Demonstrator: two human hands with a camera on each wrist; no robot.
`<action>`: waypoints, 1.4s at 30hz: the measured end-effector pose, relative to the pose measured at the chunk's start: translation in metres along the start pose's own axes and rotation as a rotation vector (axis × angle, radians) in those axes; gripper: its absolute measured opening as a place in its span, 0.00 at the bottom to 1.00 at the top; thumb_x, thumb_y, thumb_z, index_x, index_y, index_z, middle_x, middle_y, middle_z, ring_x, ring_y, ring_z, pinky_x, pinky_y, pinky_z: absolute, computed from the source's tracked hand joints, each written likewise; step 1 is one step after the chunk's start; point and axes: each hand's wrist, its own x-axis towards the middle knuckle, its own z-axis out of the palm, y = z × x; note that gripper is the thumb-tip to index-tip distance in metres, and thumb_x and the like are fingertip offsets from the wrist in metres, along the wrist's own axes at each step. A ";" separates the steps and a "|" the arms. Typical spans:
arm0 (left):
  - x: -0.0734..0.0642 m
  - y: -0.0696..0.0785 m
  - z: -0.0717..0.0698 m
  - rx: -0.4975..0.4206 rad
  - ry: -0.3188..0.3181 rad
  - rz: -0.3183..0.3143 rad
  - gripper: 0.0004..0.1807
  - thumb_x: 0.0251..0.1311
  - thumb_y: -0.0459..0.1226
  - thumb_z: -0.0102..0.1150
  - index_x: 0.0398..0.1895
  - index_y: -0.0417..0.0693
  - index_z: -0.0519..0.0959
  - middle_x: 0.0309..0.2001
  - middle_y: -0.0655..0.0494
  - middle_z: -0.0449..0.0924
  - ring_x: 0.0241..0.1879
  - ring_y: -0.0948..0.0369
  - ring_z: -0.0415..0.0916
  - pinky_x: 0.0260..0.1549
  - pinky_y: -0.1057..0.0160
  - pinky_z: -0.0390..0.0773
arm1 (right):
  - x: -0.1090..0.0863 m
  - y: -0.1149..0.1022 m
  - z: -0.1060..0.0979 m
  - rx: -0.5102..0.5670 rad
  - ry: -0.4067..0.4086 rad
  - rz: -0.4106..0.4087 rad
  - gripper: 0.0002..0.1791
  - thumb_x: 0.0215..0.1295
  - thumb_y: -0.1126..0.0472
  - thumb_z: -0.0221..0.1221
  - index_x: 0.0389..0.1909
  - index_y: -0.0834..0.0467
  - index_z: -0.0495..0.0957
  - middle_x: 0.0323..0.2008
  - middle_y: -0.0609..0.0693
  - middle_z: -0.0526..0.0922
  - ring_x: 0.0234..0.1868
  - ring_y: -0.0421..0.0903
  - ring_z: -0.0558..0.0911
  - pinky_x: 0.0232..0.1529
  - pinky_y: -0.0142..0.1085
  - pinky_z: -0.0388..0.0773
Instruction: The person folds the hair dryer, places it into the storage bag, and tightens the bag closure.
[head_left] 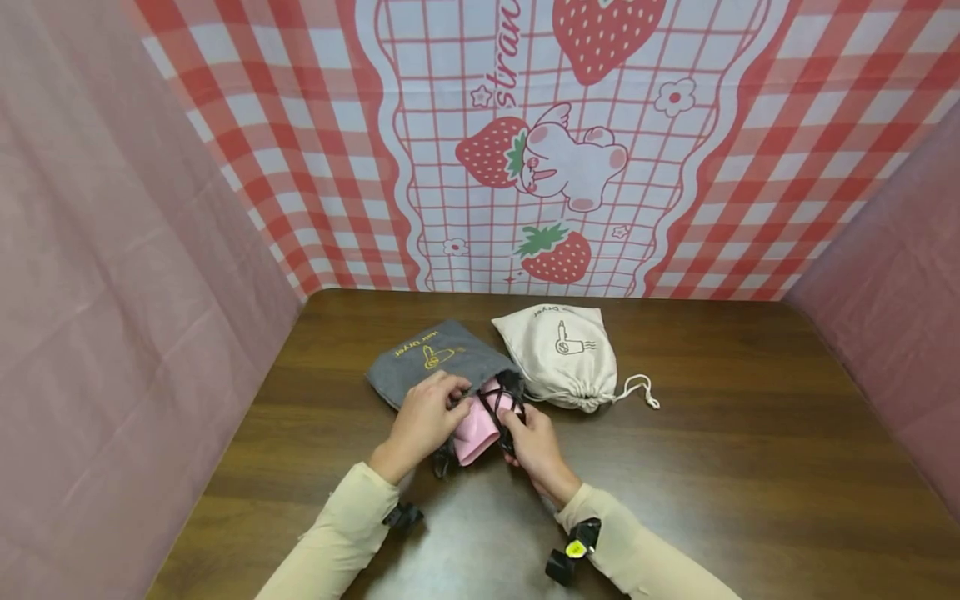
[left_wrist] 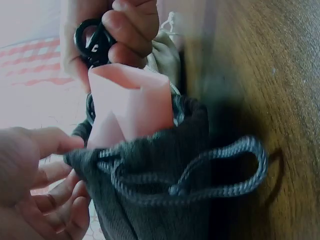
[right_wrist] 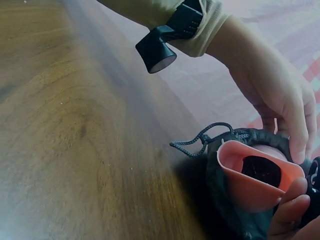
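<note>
A pink hair dryer (head_left: 476, 435) sticks nozzle-first out of the mouth of a dark grey drawstring bag (head_left: 457, 357). With thumb and fingertips my left hand (head_left: 426, 418) pinches the rim of the bag, as the left wrist view shows beside the pink nozzle (left_wrist: 145, 105). My right hand (head_left: 542, 450) grips a bundled black cord (left_wrist: 92, 42) at the dryer's right side. Its fingertips are right at the nozzle edge in the right wrist view. The rest of the dryer is hidden inside the bag. A grey drawstring loop (left_wrist: 235, 190) hangs from the bag's mouth.
A cream drawstring bag (head_left: 562, 358) with a hair dryer print lies behind and to the right, its white cord (head_left: 637, 387) trailing right. The brown wooden table (head_left: 712, 467) meets a checked strawberry cloth (head_left: 562, 167) at the back and pink cloths at both sides.
</note>
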 end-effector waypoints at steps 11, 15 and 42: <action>-0.005 -0.007 -0.005 -0.082 0.008 0.013 0.06 0.58 0.36 0.64 0.38 0.49 0.86 0.30 0.58 0.81 0.30 0.63 0.75 0.33 0.63 0.74 | 0.009 0.003 0.020 0.033 -0.015 -0.043 0.10 0.67 0.59 0.54 0.37 0.64 0.72 0.12 0.44 0.69 0.09 0.37 0.70 0.11 0.29 0.66; -0.006 -0.008 -0.007 -0.151 -0.029 -0.005 0.05 0.59 0.36 0.64 0.38 0.49 0.86 0.32 0.58 0.82 0.30 0.64 0.74 0.34 0.64 0.73 | 0.017 0.007 0.031 0.062 -0.028 -0.051 0.07 0.66 0.61 0.54 0.34 0.62 0.71 0.14 0.44 0.70 0.10 0.37 0.71 0.12 0.28 0.66; -0.007 -0.016 -0.012 -0.374 0.021 -0.045 0.05 0.60 0.33 0.63 0.37 0.43 0.85 0.31 0.53 0.82 0.26 0.70 0.69 0.29 0.71 0.71 | 0.051 0.012 0.061 0.034 -0.183 0.076 0.15 0.70 0.57 0.50 0.43 0.67 0.75 0.25 0.48 0.75 0.18 0.39 0.76 0.22 0.30 0.75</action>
